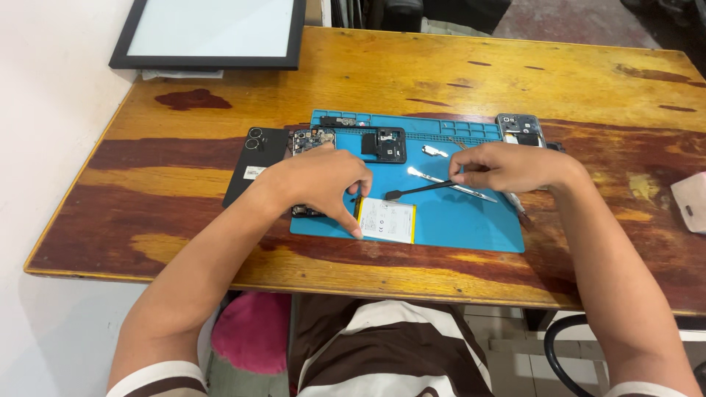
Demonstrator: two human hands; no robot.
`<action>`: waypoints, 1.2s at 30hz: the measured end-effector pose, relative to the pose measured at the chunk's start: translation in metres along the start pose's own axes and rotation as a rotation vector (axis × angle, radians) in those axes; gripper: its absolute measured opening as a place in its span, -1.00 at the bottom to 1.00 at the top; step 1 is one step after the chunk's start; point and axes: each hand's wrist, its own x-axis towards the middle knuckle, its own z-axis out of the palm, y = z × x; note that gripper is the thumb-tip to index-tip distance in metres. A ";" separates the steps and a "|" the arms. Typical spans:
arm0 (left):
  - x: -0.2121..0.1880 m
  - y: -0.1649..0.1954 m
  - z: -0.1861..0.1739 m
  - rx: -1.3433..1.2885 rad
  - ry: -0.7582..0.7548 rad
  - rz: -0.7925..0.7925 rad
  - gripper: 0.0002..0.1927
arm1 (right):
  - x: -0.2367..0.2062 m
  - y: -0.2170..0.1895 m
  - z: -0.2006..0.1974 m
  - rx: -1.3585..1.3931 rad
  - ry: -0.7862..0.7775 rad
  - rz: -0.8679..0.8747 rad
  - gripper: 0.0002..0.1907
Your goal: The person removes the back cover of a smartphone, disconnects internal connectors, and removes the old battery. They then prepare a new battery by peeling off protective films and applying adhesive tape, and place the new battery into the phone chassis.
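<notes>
A white phone battery (pixel 388 220) with a yellow edge lies on the blue work mat (pixel 471 224). My left hand (pixel 320 184) rests over an opened phone body (pixel 307 141), thumb and finger pinching the battery's left edge. My right hand (pixel 507 167) holds a black spudger (pixel 423 190) whose flat tip reaches the battery's top edge. Metal tweezers (pixel 448 184) lie on the mat under the spudger.
A black phone back cover (pixel 254 165) lies left of the mat. A black inner frame (pixel 382 144) and a small metal part (pixel 434 151) sit on the mat. Another opened phone (pixel 519 129) is at the mat's far right corner. A framed board (pixel 209 33) lies far left, a pale object (pixel 691 202) at right.
</notes>
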 end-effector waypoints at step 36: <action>0.005 0.000 0.014 0.000 0.045 0.065 -0.22 | 0.008 0.007 0.001 0.256 -0.003 -0.144 -0.85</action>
